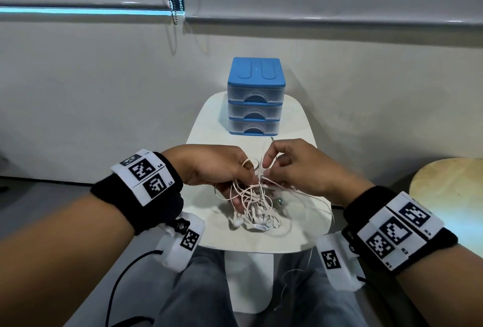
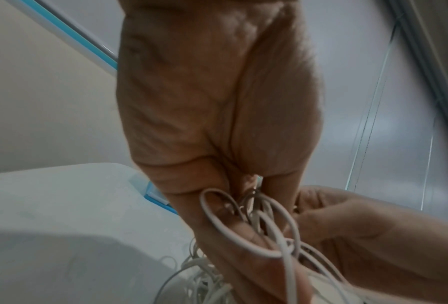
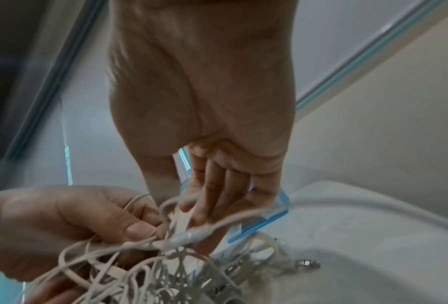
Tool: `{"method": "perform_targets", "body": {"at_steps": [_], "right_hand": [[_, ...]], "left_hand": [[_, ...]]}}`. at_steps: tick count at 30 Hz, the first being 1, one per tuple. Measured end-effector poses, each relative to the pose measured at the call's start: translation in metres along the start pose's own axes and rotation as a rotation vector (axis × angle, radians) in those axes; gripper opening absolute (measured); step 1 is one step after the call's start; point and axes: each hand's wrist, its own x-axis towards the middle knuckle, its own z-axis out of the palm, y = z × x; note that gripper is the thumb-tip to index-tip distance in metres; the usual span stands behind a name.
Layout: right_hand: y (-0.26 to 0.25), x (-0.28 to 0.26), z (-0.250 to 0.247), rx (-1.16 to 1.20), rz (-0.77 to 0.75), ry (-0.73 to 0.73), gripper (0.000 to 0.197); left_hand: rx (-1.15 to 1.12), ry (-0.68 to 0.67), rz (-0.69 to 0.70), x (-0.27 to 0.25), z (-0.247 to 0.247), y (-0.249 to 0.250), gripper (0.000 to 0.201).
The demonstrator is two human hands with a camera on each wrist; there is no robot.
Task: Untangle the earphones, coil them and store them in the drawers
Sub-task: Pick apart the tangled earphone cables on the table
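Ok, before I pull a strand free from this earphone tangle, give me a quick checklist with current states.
1. Left hand holds the earphones bundle: ok, fingers curled round cords.
2. Right hand pinches a strand: ok, in the right wrist view.
3. Free end to pull identified: cannot tell, cords overlap heavily.
4. Earbuds supported: ok, the lower clump rests on the table.
5. Drawers ready for storing: not ok, all three closed.
6. Cord clear of the table edge: not ok, a strand trails over the right edge.

small white table [image 1: 295, 128], blue 3-drawer unit [image 1: 254, 96] at back, earphone tangle [image 1: 254, 211] near front (partly lifted)
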Motion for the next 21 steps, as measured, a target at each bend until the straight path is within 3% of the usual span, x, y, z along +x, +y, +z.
{"method": "perform_targets", "body": {"at_steps": [3,6,9,16,21], "right_hand": [[-0.009,-0.005,-0.001,-0.128,-0.081,0.074,0.030],[-0.015,-0.015,0.008,-0.373,-0.111,-0.010,0.055],[-0.017,-0.021,0.016,-0.574,-0.104,-0.041,0.051],[-0.022,-0.019,-0.001,-0.492,-0.142,0.018,0.038],[-0.016,-0.017,-0.002,-0.615,-0.122,0.080,0.031]], "left_hand": [[0.006,-0.011,0.004,-0.001,-0.001,0.000,0.017],[0.007,-0.010,0.004,-0.001,0.000,0.001,0.019],[0.043,0.012,0.000,0.001,0.001,0.003,0.021],[0.064,0.024,-0.009,0.002,0.002,0.005,0.020],[0.028,0.024,-0.003,0.002,0.001,0.006,0.018]]}}
